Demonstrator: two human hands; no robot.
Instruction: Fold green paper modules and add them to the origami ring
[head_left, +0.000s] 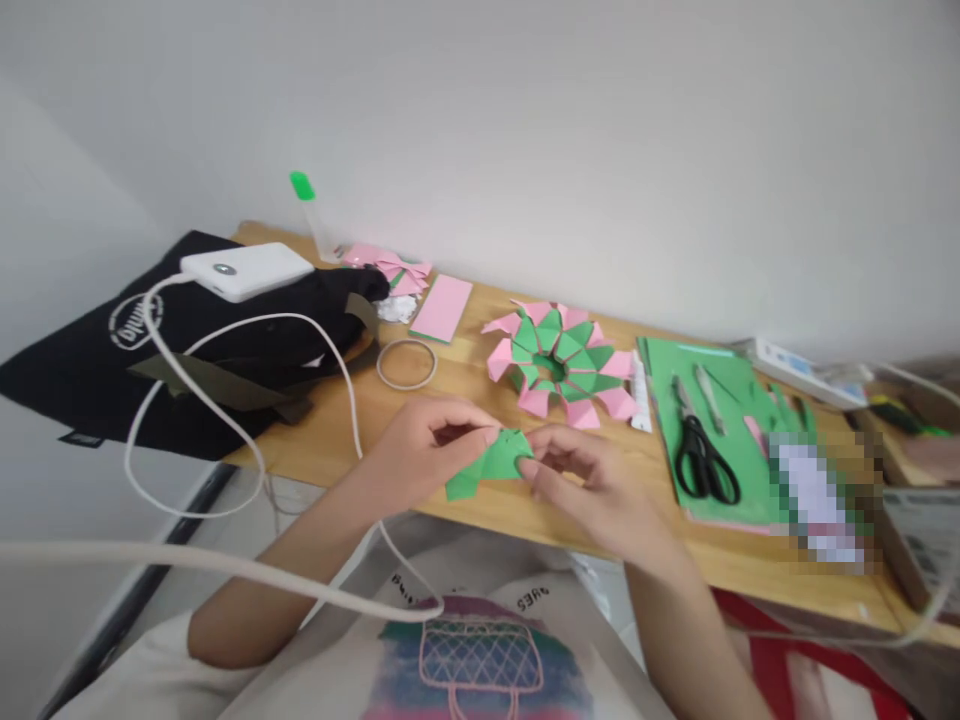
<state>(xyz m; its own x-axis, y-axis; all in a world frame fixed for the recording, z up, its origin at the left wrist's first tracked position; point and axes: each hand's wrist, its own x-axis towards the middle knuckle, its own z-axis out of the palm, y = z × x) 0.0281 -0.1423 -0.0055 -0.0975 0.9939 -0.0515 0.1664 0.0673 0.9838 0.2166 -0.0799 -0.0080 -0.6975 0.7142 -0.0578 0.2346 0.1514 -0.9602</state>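
Both hands (510, 455) pinched on green folded paper (487, 465) over wooden table (352, 420) against plain white wall (600, 120).

**Hidden, cropped and blurred**

Right of the scissors (705, 462), a pixelated patch (821, 490) masks whatever lies on the green sheets (690, 375). Left of the scissors, both hands' fingertips (491, 436) cover part of the green folded paper (491, 465). The white cable (150, 560) runs off the left edge. Far right of the scissors, a box (926, 545) is cut off.

Soft even daylight, slight blur, warped edges.
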